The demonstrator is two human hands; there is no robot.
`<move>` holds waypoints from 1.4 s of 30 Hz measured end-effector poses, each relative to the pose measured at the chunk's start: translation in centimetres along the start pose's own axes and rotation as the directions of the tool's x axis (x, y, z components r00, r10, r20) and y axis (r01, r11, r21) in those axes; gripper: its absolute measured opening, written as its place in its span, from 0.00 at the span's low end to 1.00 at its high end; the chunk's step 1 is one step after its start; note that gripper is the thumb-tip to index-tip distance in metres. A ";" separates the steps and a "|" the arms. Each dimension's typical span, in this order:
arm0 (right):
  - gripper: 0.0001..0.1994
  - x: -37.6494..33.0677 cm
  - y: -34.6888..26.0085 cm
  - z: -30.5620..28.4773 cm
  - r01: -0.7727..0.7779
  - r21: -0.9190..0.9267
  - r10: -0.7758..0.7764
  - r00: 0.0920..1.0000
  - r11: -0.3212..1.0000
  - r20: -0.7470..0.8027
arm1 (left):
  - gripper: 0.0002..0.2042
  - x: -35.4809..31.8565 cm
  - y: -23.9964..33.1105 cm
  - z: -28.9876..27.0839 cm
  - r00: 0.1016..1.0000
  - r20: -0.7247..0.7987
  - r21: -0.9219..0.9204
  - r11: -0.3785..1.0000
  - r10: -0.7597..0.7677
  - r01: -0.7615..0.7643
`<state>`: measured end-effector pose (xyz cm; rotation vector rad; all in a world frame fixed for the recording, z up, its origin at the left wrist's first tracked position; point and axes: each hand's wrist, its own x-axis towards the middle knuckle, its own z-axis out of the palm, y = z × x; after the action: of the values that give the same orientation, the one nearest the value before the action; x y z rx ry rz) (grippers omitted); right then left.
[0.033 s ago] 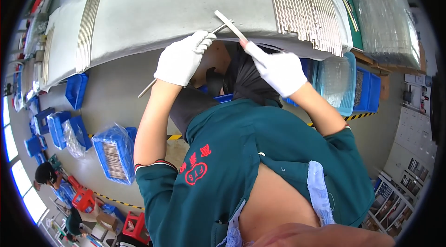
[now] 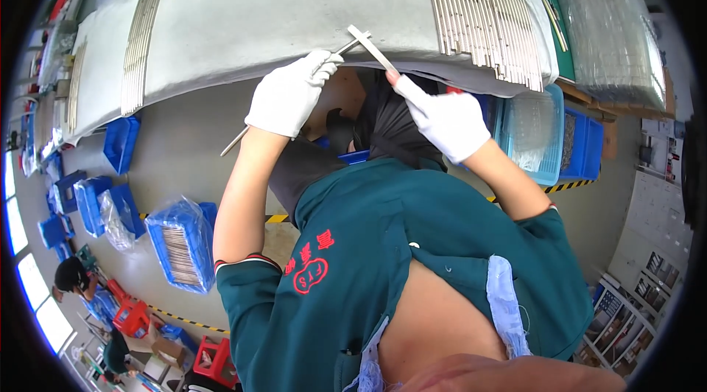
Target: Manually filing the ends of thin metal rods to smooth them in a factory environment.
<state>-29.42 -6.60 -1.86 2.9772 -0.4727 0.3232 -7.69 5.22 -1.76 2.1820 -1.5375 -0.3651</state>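
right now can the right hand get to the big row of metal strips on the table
Probably yes. The right hand is at the table edge, just below the row of metal strips, with nothing between them. It holds a flat strip, though, so its fingers are occupied.

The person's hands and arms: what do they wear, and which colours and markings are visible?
Both the left hand and the right hand wear white fabric gloves. The forearms are bare. The short sleeves belong to a dark green shirt; the left cuff has a thin red and white edge. A red emblem is printed on the chest.
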 end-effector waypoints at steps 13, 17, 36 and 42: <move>0.22 -0.5 -0.8 -0.2 -0.064 0.068 0.061 0.997 0.996 0.056 | 0.12 1.0 0.2 -0.8 0.946 0.244 -0.471 0.827 -0.211 0.306; 0.26 1.5 -0.8 0.2 -0.023 0.062 0.024 1.000 0.998 -0.017 | 0.15 0.9 0.1 -0.9 0.946 0.266 -0.392 0.876 -0.186 0.282; 0.18 0.1 -0.5 0.5 0.005 0.007 -0.005 1.000 1.000 -0.026 | 0.13 1.2 0.3 -1.2 0.898 0.398 -0.396 0.848 -0.187 0.352; 0.19 1.2 -0.7 1.2 0.003 -0.020 -0.005 0.996 1.000 -0.089 | 0.13 0.9 -0.1 -0.9 0.949 0.307 -0.324 0.930 -0.071 0.174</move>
<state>-27.85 -6.51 -2.78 2.9297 -0.4575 0.4454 -6.90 4.60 -0.96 2.0095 -1.3513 -0.9628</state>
